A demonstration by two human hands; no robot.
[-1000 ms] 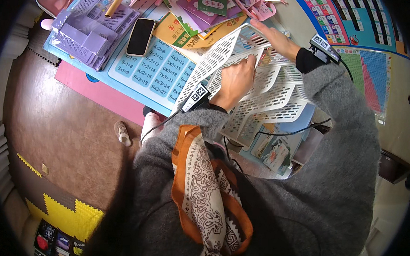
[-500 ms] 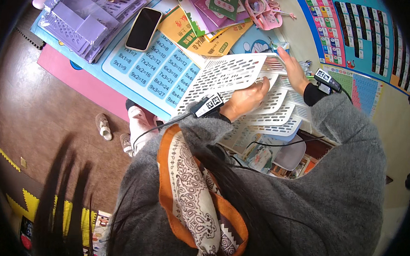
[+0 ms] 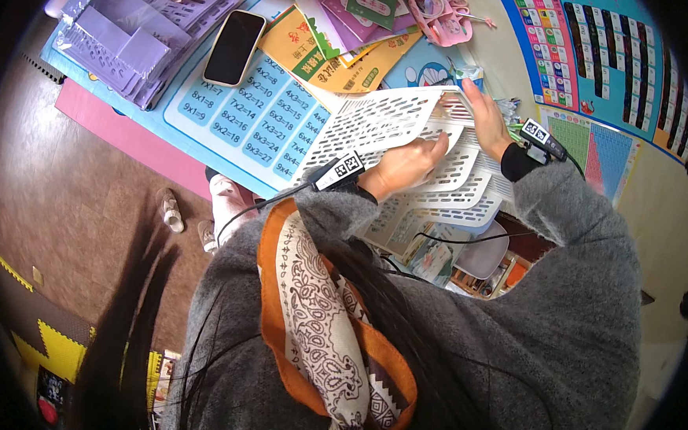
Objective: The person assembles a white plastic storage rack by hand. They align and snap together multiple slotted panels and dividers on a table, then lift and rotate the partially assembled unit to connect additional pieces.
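Observation:
A white slotted plastic file rack stands tilted at the table's edge in front of me, its several curved dividers fanned out. My left hand is closed among the dividers, fingers curled at the edge of one; the fingertips are partly hidden. At the rack's right end, my right hand grips the outer panel, with its fingers pointing up along it. Small dark devices with printed square markers are strapped at both wrists.
A multiplication-table mat covers the tabletop. On it lie a phone, purple plastic-wrapped parts, booklets and a pink case. Coloured charts lie at the right. A grey tray sits below the rack.
The table and rack have shifted slightly left in view. Both hands keep nearly the same places on the rack.

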